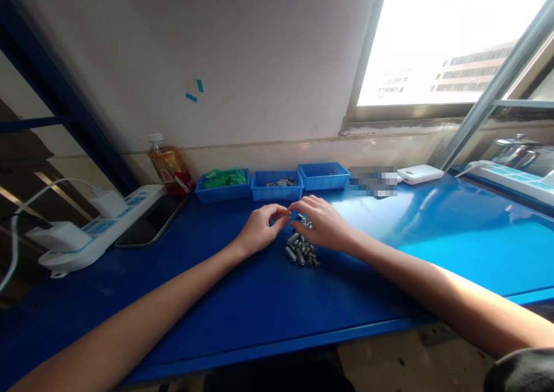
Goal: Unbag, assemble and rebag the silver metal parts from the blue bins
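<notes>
My left hand (pixel 261 228) and my right hand (pixel 321 221) meet at the fingertips above the middle of the blue table. Both have thumb and fingers curled into a pinch; whatever sits between the tips is too small to name. Below and partly behind my right hand lies a pile of small metal cylindrical parts (pixel 299 253), some of it hidden by that hand. Just beyond the hands stands a blue bin (pixel 277 192) with several similar metal pieces inside.
Left of that bin is another blue bin (pixel 223 194) with green bags (pixel 224 178); to its right, a third bin (pixel 324 180). A drink bottle (pixel 169 164), a phone (pixel 151 221) and a power strip (pixel 104 226) line the left side. A white power bank (pixel 420 174) lies right.
</notes>
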`<state>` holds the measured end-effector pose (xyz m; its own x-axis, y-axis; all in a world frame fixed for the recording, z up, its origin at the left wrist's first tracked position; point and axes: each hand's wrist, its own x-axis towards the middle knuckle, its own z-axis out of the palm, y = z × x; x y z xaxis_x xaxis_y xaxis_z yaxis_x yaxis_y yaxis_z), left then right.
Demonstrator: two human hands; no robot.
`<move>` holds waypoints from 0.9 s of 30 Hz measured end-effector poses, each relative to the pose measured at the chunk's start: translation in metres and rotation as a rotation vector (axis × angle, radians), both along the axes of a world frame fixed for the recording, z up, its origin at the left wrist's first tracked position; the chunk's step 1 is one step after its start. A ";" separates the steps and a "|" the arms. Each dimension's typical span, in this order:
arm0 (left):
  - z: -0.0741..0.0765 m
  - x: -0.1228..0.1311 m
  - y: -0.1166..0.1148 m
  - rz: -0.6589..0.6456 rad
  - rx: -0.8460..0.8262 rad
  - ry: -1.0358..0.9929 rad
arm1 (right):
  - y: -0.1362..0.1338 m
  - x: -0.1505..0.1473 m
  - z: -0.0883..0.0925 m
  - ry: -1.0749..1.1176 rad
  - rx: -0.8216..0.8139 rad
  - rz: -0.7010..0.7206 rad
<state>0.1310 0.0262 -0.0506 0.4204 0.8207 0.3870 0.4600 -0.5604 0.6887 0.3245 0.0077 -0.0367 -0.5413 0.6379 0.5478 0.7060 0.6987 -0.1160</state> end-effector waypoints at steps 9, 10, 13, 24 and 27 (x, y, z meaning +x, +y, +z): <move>0.000 -0.001 -0.002 -0.118 -0.160 -0.194 | -0.001 -0.002 -0.004 0.064 0.062 0.093; 0.001 -0.001 -0.003 -0.123 -0.165 -0.193 | 0.000 -0.003 -0.004 0.078 0.056 0.090; 0.004 -0.002 -0.004 -0.128 -0.165 -0.192 | 0.001 -0.004 -0.004 0.129 0.009 0.089; 0.003 -0.001 -0.003 -0.143 -0.222 -0.299 | 0.000 -0.006 -0.009 0.157 -0.047 0.082; 0.003 -0.001 -0.003 -0.153 -0.253 -0.323 | -0.001 -0.007 -0.010 0.141 -0.017 0.058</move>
<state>0.1302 0.0236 -0.0472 0.4347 0.8444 0.3130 0.1232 -0.4000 0.9082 0.3179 0.0069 -0.0466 -0.4961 0.6173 0.6106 0.6403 0.7350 -0.2230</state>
